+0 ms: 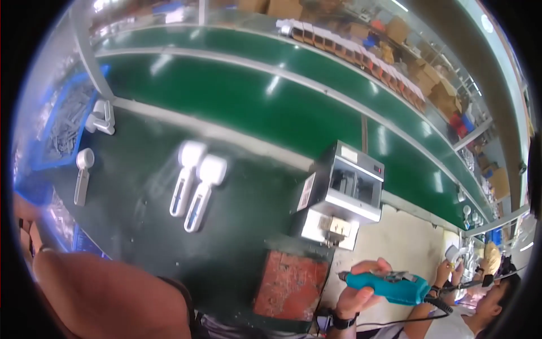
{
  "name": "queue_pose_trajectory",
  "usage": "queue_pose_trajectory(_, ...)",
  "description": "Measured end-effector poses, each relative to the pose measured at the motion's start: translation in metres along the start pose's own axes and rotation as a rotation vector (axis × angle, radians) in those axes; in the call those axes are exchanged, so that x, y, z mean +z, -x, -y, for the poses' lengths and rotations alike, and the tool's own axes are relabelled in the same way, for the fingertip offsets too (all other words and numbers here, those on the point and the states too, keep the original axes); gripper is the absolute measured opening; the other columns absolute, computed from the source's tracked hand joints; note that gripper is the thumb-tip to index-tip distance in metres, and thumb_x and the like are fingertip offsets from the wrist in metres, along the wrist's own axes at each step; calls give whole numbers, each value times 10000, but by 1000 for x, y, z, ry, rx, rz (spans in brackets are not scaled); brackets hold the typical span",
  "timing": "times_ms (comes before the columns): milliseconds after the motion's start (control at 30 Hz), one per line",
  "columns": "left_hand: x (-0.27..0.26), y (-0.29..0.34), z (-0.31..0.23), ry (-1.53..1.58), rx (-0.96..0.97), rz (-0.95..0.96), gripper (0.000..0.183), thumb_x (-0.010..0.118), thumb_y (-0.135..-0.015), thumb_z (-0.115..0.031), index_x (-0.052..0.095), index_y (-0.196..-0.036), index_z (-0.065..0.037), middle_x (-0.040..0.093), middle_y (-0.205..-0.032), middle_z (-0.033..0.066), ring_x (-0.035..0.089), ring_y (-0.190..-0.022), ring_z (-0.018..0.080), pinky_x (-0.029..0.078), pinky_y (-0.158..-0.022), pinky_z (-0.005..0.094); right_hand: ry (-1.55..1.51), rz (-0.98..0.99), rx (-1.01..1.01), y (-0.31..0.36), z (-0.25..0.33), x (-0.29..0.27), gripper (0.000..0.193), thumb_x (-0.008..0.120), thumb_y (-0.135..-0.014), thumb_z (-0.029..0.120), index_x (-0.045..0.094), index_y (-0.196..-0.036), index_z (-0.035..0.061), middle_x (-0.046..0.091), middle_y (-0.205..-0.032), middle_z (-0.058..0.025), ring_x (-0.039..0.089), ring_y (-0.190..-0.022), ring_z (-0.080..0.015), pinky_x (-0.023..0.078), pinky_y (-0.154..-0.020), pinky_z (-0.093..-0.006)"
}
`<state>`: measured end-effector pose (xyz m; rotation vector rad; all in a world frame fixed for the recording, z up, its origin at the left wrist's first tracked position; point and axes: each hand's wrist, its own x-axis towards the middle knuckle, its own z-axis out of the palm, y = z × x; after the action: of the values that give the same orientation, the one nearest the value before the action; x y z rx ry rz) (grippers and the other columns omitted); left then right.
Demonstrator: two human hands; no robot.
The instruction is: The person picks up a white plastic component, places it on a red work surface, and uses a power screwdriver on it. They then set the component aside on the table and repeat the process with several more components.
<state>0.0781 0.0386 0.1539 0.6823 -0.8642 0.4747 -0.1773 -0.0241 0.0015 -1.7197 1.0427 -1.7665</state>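
Observation:
My right hand, a dark band on its wrist, is wrapped round a teal electric screwdriver. The tool's tip points left, over the pale bench area beside a red worn board. My left arm stretches to the far left, where my left hand is at the picture's rim by a blue-edged bin; its fingers do not show clearly. Two white round-headed handles, like handheld fans, lie side by side on the dark green mat. A single similar white piece lies farther left.
A grey box-shaped machine with a window stands right of the mat. The blue bin holds grey parts; a white piece sits by it. Beyond runs a green conveyor with a row of boxes. A co-worker is at right.

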Motion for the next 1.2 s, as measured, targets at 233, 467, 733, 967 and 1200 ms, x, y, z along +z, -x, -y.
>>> queue_pose_trajectory(233,-10,-28,-6,-65,-81,125,140,573,-942,-231,559,-940,-92,445,-813,-20,453,-856,137,389,-785,258,-1,34,11,-9,9,10,747,511,-953,582,431,-1322,-63,581,-801,-104,544,-729,-187,429,-680,-317)
queue_pose_trajectory(467,-15,-14,-2,-4,-226,109,122,549,-943,-207,548,-927,-86,443,-804,-15,455,-852,132,384,-760,244,-41,75,-10,-9,0,17,730,531,-952,570,469,-1317,-59,608,-806,-114,567,-726,-191,437,-673,-307)
queue_pose_trajectory(733,-16,-6,-5,50,-246,194,105,523,-943,-178,536,-912,-79,440,-794,-11,457,-847,126,377,-730,227,-33,63,52,1,0,7,802,544,-916,652,476,-1285,-57,608,-799,-112,569,-710,-180,450,-653,-309)
queue_pose_trajectory(967,-18,-10,-10,59,-331,193,96,500,-944,-154,525,-899,-73,438,-785,-6,459,-842,121,371,-704,212,-43,39,-6,-10,4,10,843,517,-902,706,481,-1289,-41,612,-772,-103,575,-697,-179,453,-647,-306)
queue_pose_trajectory(1200,-57,5,-11,179,-357,157,94,476,-945,-129,515,-886,-67,436,-776,-2,461,-838,116,365,-679,197,-78,41,31,-6,2,13,817,518,-904,703,482,-1262,-31,610,-745,-105,577,-668,-179,454,-623,-296)
